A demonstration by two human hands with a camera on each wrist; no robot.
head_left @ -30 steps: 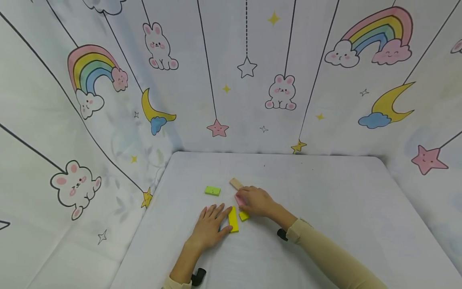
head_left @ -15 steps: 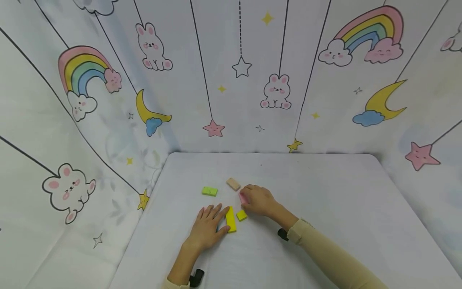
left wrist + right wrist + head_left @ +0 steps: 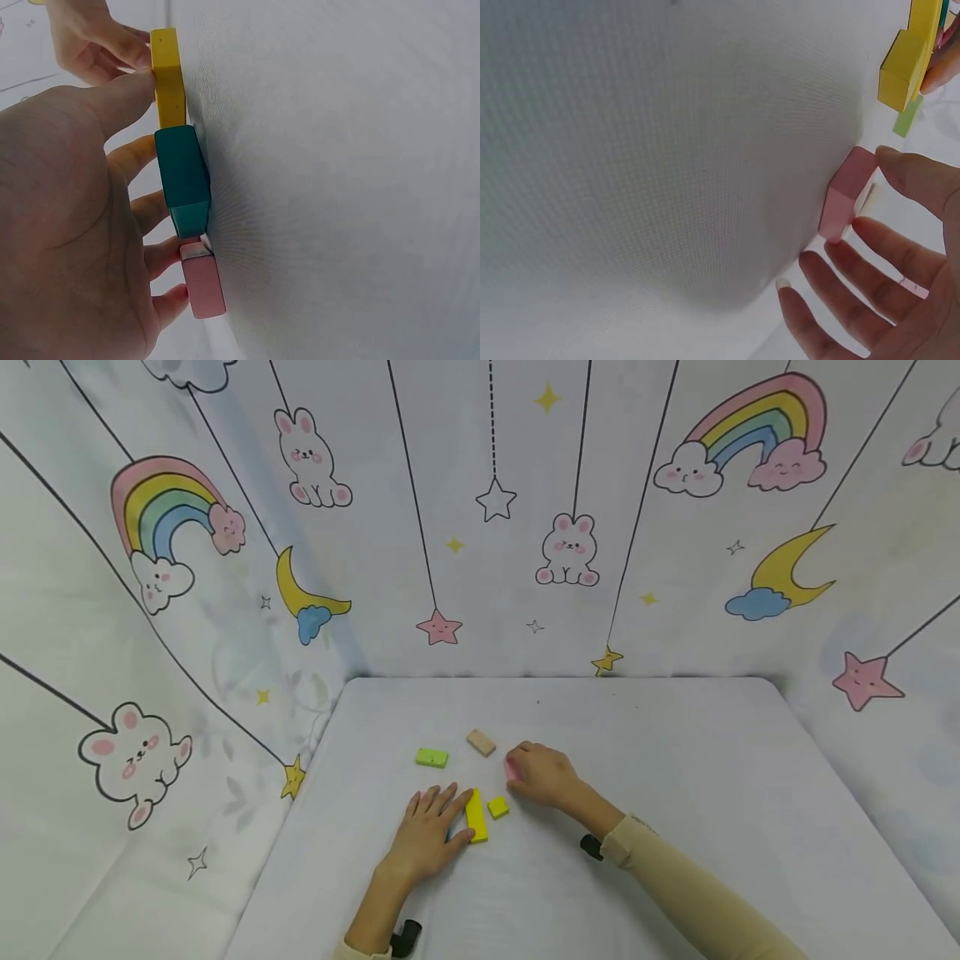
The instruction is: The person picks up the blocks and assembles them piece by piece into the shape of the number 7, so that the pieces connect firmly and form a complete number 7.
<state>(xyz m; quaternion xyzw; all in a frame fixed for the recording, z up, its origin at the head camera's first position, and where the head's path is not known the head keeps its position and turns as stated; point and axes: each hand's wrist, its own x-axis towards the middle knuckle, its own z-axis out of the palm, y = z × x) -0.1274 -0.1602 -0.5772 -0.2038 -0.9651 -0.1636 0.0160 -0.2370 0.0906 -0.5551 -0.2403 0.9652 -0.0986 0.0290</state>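
My right hand pinches a pink block between thumb and fingertips, low over the white table. With its fingers spread, my left hand lies on a row of blocks. Its thumb touches a long yellow block. A teal block and a second pink block sit under its other fingers, mostly hidden from the head view. Between the two hands, a small yellow block stands beside the long yellow one.
Farther back on the white table lie a light green block and a plain wooden block. A white cloth backdrop printed with rabbits, stars and rainbows rises behind the table and along its sides.
My right hand has drawn the pink block to the right, away from the wooden and small yellow blocks. The left hand keeps its place on the row. The head view has shifted slightly.
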